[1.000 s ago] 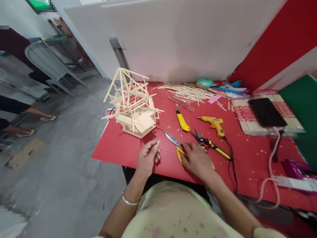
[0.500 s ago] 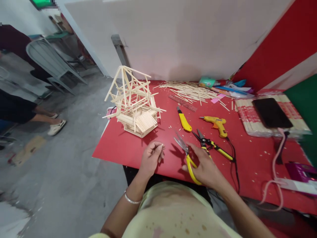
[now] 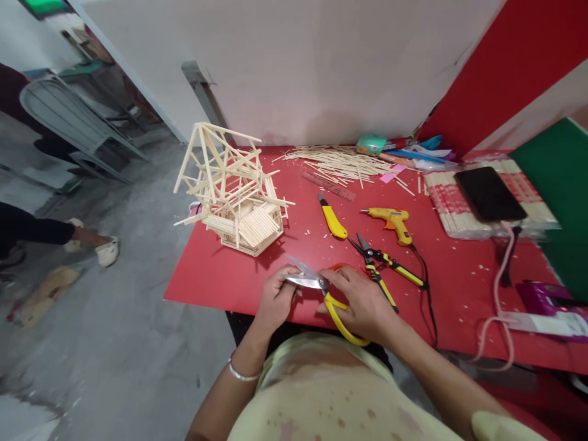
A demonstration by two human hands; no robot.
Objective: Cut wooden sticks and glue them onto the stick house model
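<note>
My right hand (image 3: 356,300) grips scissors (image 3: 339,312) with yellow handles. Their blades are spread and reach left to the fingers of my left hand (image 3: 278,299). Those fingers are pinched together around a small pale stick piece, mostly hidden by the fingers and blades. Just beyond my left hand stands a house model (image 3: 234,196) built of thin wooden sticks, with an open roof frame. Right of it lies a yellow utility knife (image 3: 334,222), and pliers (image 3: 374,260) with black and yellow handles rest near my right hand.
A yellow glue gun (image 3: 390,222) with a black cord lies on the red table (image 3: 197,285). Loose sticks (image 3: 340,162) and a ruler (image 3: 328,185) are at the back. A phone (image 3: 489,193) rests on packed sticks at right. Another person's foot (image 3: 108,251) shows at left.
The scissors have moved left, and their blades now meet the fingers of my left hand. The view has shifted slightly to the right. My left hand keeps its pinch.
</note>
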